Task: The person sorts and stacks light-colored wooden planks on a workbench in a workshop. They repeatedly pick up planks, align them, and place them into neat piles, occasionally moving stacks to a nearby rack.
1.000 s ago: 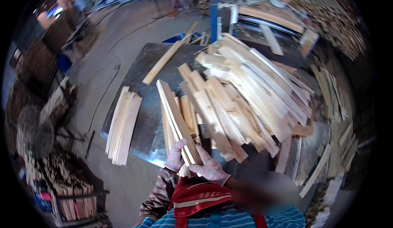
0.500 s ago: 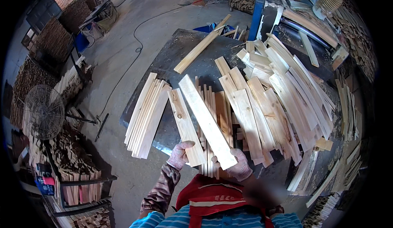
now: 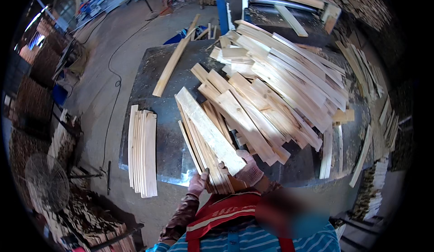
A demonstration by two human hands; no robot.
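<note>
While both gloved hands sit low at the near edge of the dark metal table [image 3: 158, 71], they hold a bundle of thin wooden slats [image 3: 203, 155] by its near end, the slats fanning away from the person toward the middle of the table. The left hand [image 3: 198, 185] cups the bundle's left underside with its fingers curled up around the slat ends. The right hand [image 3: 247, 169] is closed over the near end of a wider pale board [image 3: 209, 130] that lies on top of the bundle and points up and to the left. Half a second ago that top board lay at much the same slant, but the bundle under it looked looser and more spread; now the slats are drawn closer together beneath it. The view has also shifted: the neat stack of slats [image 3: 142, 151] on the table's left edge, which earlier sat just beside the held bundle, now lies well apart from it with bare metal between. To the right, the big loose heap of boards [image 3: 280, 75] covers most of the table, its nearest pieces just beside the right hand. One long board [image 3: 174, 60] lies alone across the far left corner.
</note>
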